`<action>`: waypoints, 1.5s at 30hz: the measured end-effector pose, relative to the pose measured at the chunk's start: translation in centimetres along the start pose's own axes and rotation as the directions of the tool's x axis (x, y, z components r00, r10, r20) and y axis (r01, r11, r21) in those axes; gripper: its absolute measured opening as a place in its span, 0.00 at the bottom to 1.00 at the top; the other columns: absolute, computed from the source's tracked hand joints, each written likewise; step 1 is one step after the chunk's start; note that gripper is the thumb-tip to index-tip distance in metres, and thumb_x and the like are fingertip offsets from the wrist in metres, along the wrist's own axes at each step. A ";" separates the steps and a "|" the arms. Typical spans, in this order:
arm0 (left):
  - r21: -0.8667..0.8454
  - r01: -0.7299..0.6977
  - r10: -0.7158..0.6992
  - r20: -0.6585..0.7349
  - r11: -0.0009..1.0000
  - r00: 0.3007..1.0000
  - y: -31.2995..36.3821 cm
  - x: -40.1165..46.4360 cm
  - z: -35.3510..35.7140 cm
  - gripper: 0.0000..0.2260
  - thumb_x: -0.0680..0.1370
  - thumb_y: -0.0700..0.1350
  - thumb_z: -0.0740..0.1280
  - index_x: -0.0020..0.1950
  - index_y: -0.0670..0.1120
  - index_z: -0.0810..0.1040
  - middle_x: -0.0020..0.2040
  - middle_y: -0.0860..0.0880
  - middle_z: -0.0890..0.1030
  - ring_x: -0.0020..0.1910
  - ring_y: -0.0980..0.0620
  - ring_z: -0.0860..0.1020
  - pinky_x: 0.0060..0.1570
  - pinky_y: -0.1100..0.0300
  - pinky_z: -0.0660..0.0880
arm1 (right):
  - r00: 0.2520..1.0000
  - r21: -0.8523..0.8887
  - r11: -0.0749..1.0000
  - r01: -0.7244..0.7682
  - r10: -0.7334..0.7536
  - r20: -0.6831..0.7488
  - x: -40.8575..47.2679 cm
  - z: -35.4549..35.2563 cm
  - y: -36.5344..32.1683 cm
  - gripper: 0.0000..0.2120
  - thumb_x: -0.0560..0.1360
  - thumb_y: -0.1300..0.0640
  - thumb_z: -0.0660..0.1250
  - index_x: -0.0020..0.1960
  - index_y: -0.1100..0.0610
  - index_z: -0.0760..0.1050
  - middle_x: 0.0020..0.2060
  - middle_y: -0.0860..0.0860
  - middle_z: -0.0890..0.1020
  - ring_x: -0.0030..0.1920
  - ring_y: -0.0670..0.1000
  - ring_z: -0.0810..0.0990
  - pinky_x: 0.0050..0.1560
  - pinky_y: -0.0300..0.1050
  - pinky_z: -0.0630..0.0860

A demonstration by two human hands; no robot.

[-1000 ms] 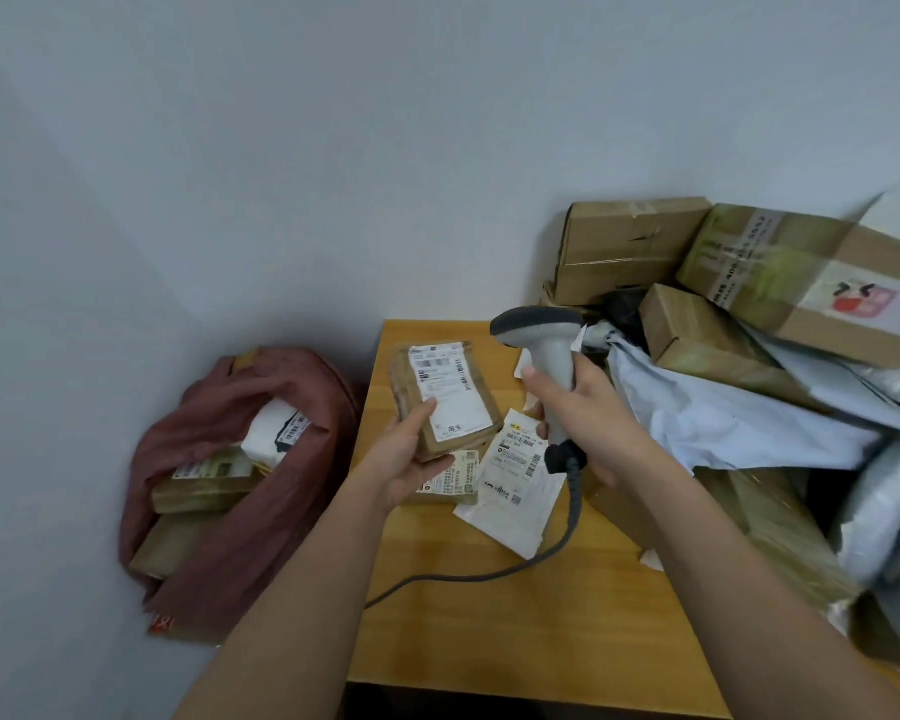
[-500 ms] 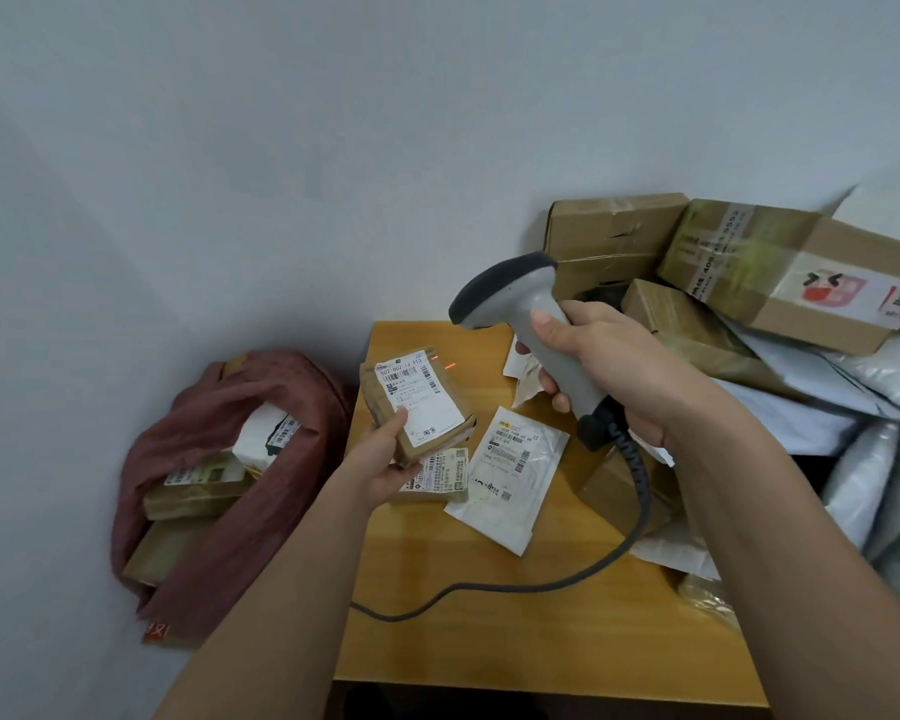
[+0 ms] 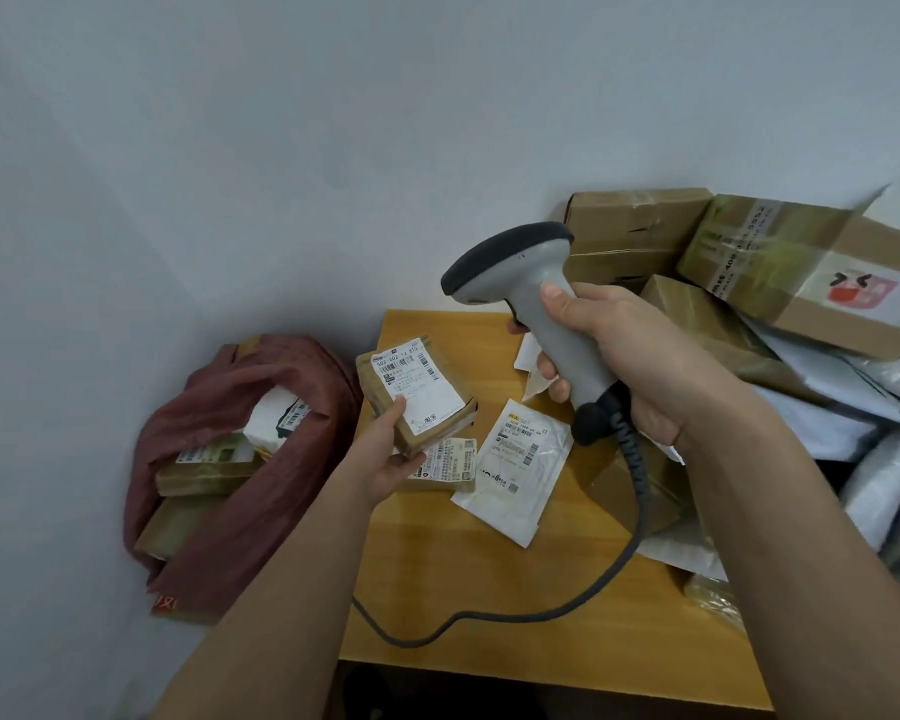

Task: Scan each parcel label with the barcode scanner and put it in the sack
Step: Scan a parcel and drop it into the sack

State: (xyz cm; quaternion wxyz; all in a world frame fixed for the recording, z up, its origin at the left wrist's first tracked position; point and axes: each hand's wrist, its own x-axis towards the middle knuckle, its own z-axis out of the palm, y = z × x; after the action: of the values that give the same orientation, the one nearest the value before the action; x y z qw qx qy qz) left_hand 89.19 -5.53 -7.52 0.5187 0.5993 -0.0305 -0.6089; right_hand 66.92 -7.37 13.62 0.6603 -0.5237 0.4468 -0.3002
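Red sack (image 3: 240, 459) sits lower left, mouth open, parcels inside. Left hand (image 3: 393, 449) at frame center grips small brown parcel (image 3: 417, 394), label up, tilted. Right hand (image 3: 630, 356) right of center, raised, fingers wrapped round barcode scanner (image 3: 536, 304), head aimed left toward the label.

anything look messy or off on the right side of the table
Yes: the parcel heap is piled haphazardly, cardboard boxes tilted over grey mailer bags that spill past the table edge. Nothing looks torn.
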 end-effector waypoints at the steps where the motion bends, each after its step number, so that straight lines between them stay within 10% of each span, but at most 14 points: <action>1: -0.037 -0.019 0.019 -0.001 0.999 1.000 0.1 -0.2 -0.4 0.13 0.80 0.53 0.67 0.63 0.51 0.75 0.57 0.47 0.81 0.55 0.45 0.79 0.46 0.52 0.78 | 1.000 0.024 0.999 -0.022 0.022 0.004 0.4 0.4 0.4 0.16 0.83 0.51 0.62 0.60 0.64 0.75 0.40 0.57 0.77 0.28 0.47 0.74 0.28 0.42 0.73; 13: -0.331 -0.262 0.076 -0.483 0.906 0.873 4.4 -3.3 -16.6 0.21 0.79 0.52 0.63 0.70 0.45 0.69 0.58 0.42 0.79 0.54 0.45 0.80 0.46 0.52 0.80 | 0.977 0.014 0.987 -0.157 0.153 0.148 6.4 11.8 4.9 0.11 0.79 0.56 0.68 0.55 0.64 0.76 0.47 0.58 0.77 0.30 0.46 0.74 0.26 0.39 0.72; 27: -0.146 -0.091 -0.025 -0.646 0.985 0.763 10.1 5.8 -27.8 0.30 0.76 0.55 0.71 0.72 0.39 0.68 0.66 0.40 0.75 0.59 0.41 0.77 0.54 0.47 0.79 | 0.966 -0.075 0.968 -0.240 0.246 0.081 14.4 22.6 8.2 0.10 0.79 0.55 0.68 0.57 0.59 0.76 0.44 0.58 0.76 0.31 0.48 0.74 0.29 0.42 0.72; 34: -0.097 0.036 -0.085 -0.570 0.995 0.817 13.2 12.7 -30.4 0.33 0.73 0.59 0.73 0.71 0.41 0.70 0.63 0.41 0.78 0.55 0.41 0.80 0.55 0.43 0.79 | 0.950 -0.105 0.944 -0.311 0.310 -0.025 17.0 24.2 10.4 0.12 0.80 0.54 0.66 0.58 0.61 0.76 0.38 0.56 0.75 0.29 0.48 0.74 0.29 0.41 0.72; 39: -0.047 -0.003 -0.023 -0.536 0.999 0.844 14.0 16.0 -31.2 0.26 0.81 0.53 0.64 0.75 0.43 0.64 0.71 0.42 0.71 0.62 0.45 0.74 0.54 0.50 0.78 | 0.938 -0.036 0.941 -0.336 0.330 -0.108 17.6 23.6 11.7 0.11 0.80 0.57 0.67 0.59 0.61 0.75 0.51 0.57 0.78 0.32 0.46 0.74 0.28 0.40 0.73; 45: 0.401 0.358 0.126 -0.795 0.844 0.594 13.2 14.7 -29.1 0.34 0.78 0.54 0.65 0.77 0.41 0.54 0.77 0.41 0.54 0.74 0.38 0.58 0.72 0.47 0.56 | 0.913 0.079 0.938 -0.339 0.348 -0.213 17.1 21.7 11.4 0.08 0.79 0.58 0.68 0.56 0.60 0.76 0.48 0.59 0.77 0.31 0.47 0.75 0.28 0.40 0.73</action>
State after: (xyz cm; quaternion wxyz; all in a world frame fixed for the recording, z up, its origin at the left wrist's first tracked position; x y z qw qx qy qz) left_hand 123.03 -4.42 -17.27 0.2506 0.9238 0.0808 -0.2778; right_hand 92.90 -9.83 -0.89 0.6585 -0.3867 0.5972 -0.2454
